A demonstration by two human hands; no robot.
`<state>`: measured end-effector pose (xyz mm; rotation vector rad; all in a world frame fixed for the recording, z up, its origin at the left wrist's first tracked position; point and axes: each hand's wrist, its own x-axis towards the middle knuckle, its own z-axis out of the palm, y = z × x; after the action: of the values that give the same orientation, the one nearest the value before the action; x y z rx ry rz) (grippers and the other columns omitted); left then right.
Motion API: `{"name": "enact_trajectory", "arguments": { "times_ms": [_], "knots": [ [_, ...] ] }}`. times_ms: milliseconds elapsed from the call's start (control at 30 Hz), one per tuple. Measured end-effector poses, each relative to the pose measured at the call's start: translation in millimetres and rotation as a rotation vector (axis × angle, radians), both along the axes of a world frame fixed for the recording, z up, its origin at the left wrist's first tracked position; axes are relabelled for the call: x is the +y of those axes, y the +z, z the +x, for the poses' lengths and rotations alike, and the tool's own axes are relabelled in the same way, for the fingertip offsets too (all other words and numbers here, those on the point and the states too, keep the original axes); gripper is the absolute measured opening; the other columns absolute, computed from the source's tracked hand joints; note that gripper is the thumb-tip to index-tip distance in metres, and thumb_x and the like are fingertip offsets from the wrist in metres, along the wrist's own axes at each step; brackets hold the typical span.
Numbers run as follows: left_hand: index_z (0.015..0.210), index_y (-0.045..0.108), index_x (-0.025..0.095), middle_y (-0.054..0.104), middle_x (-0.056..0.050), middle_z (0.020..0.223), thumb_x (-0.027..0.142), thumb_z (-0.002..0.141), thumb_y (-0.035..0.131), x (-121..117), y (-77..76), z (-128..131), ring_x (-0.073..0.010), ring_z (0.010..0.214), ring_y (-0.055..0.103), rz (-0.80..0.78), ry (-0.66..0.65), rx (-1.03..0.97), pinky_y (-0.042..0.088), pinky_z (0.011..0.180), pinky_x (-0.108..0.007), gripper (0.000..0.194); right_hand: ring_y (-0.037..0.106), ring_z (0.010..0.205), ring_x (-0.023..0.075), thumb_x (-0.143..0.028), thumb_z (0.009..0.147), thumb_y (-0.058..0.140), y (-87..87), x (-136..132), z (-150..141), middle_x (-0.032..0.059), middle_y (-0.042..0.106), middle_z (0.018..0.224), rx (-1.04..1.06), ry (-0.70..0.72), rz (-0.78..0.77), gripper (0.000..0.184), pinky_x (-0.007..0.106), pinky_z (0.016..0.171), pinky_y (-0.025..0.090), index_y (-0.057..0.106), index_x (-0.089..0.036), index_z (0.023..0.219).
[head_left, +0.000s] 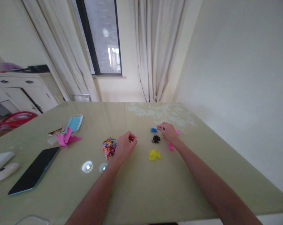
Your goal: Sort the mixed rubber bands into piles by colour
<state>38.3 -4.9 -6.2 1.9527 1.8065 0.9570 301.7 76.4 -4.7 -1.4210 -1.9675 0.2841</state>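
My left hand (pixel 126 145) is closed in a pinch, with a tiny pink rubber band (pixel 136 137) showing at its fingertips. Beside it, partly behind the wrist, lies a mixed heap of coloured rubber bands (pixel 109 147). Over the table's right part, my right hand (pixel 167 131) pinches at the edge of a small blue pile (pixel 153 130); what its fingertips hold, if anything, is too small to tell. A black pile (pixel 156 139) and a yellow pile (pixel 154 155) sit nearer to me. Pink bands (pixel 171 146) show beside the right wrist, and another pink patch (pixel 177 132) lies beyond it.
At the left are a dark tablet-like device (pixel 35 170), a white computer mouse (pixel 5 172), a pink cloth-like strip (pixel 67 138) and a blue face mask (pixel 74 123). The glossy table (pixel 141 193) reflects lights. A wall (pixel 244 93) runs along its right side.
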Motion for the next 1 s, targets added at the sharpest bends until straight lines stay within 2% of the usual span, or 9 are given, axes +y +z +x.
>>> {"name": "enact_trajectory", "arguments": {
  "times_ms": [67, 133, 233, 400, 700, 767, 833, 900, 1000],
  "knots": [
    [0.082, 0.067, 0.020, 0.076, -0.002, 0.077, 0.027, 0.089, 0.065, -2.7, -1.0, 5.8, -0.0171, 0.071, 0.071, 0.035, -0.089, -0.192, 0.051, 0.067, -0.027, 0.010, 0.066, 0.081, 0.0204, -0.031, 0.097, 0.065, -0.7, -24.0, 1.0, 0.0092, 0.075, 0.092, 0.020, 0.009, 0.031, 0.022, 0.033, 0.076, 0.049, 0.084, -0.021, 0.097],
    [0.085, 0.069, 0.019, 0.077, -0.003, 0.080, 0.031, 0.089, 0.067, -6.5, -1.7, 12.0, -0.0166, 0.072, 0.071, 0.051, -0.200, -0.343, 0.055, 0.068, -0.027, 0.012, 0.065, 0.079, 0.0195, -0.038, 0.100, 0.063, -1.2, -48.1, -2.3, 0.0087, 0.074, 0.093, 0.147, 0.118, 0.062, 0.026, 0.032, 0.073, 0.049, 0.083, -0.021, 0.104],
    [0.094, 0.073, 0.020, 0.079, -0.003, 0.086, 0.035, 0.090, 0.069, -12.3, -2.0, 19.2, -0.0163, 0.076, 0.073, 0.041, -0.309, -0.436, 0.058, 0.073, -0.027, 0.017, 0.061, 0.071, 0.0174, -0.049, 0.098, 0.066, -1.2, -72.4, -13.0, 0.0076, 0.072, 0.088, 0.277, 0.228, -0.001, 0.033, 0.029, 0.064, 0.046, 0.083, -0.021, 0.102],
    [0.096, 0.076, 0.021, 0.080, -0.003, 0.089, 0.033, 0.091, 0.069, -17.9, -2.6, 22.2, -0.0169, 0.081, 0.074, 0.023, -0.359, -0.437, 0.059, 0.079, -0.028, 0.015, 0.055, 0.065, 0.0142, -0.056, 0.093, 0.071, -2.5, -81.0, -25.7, 0.0039, 0.066, 0.079, 0.300, 0.358, -0.083, 0.039, 0.027, 0.061, 0.043, 0.082, -0.019, 0.093],
    [0.101, 0.077, 0.022, 0.080, -0.003, 0.095, 0.031, 0.095, 0.065, -22.9, -4.2, 23.4, -0.0168, 0.084, 0.074, 0.023, -0.380, -0.370, 0.058, 0.080, -0.028, 0.016, 0.054, 0.065, 0.0137, -0.053, 0.097, 0.067, 4.9, -89.4, -29.1, 0.0047, 0.067, 0.080, 0.330, 0.353, -0.043, 0.037, 0.028, 0.060, 0.043, 0.082, -0.020, 0.093],
    [0.101, 0.076, 0.022, 0.079, -0.003, 0.095, 0.030, 0.095, 0.063, -22.1, -1.1, 20.7, -0.0168, 0.082, 0.072, 0.057, -0.340, -0.292, 0.058, 0.078, -0.028, 0.016, 0.055, 0.065, 0.0140, -0.051, 0.097, 0.068, 11.7, -89.0, -24.4, 0.0053, 0.068, 0.080, 0.370, 0.364, -0.030, 0.035, 0.028, 0.060, 0.043, 0.083, -0.021, 0.094],
    [0.102, 0.075, 0.020, 0.077, -0.005, 0.098, 0.028, 0.097, 0.060, -21.7, 3.3, 15.1, -0.0190, 0.085, 0.071, 0.099, -0.237, -0.100, 0.057, 0.081, -0.031, 0.017, 0.057, 0.068, 0.0150, -0.049, 0.097, 0.070, 19.9, -88.3, -16.3, 0.0057, 0.069, 0.081, 0.463, 0.373, -0.025, 0.031, 0.028, 0.060, 0.044, 0.084, -0.021, 0.095],
    [0.106, 0.074, 0.019, 0.076, -0.009, 0.107, 0.025, 0.099, 0.055, -22.5, 7.7, 7.1, -0.0246, 0.097, 0.070, 0.109, -0.094, 0.214, 0.055, 0.091, -0.038, 0.021, 0.059, 0.070, 0.0158, -0.047, 0.096, 0.071, 28.2, -88.1, -6.5, 0.0058, 0.069, 0.081, 0.571, 0.392, -0.038, 0.028, 0.028, 0.060, 0.045, 0.084, -0.022, 0.094],
    [0.111, 0.073, 0.016, 0.072, -0.016, 0.116, 0.025, 0.101, 0.049, -24.8, 11.2, -5.6, -0.0354, 0.111, 0.066, 0.001, 0.102, 0.667, 0.052, 0.096, -0.049, 0.027, 0.055, 0.065, 0.0139, -0.046, 0.095, 0.072, 37.6, -88.5, 6.9, 0.0046, 0.068, 0.080, 0.696, 0.398, -0.072, 0.026, 0.026, 0.052, 0.040, 0.083, -0.023, 0.089]
  ]
}}
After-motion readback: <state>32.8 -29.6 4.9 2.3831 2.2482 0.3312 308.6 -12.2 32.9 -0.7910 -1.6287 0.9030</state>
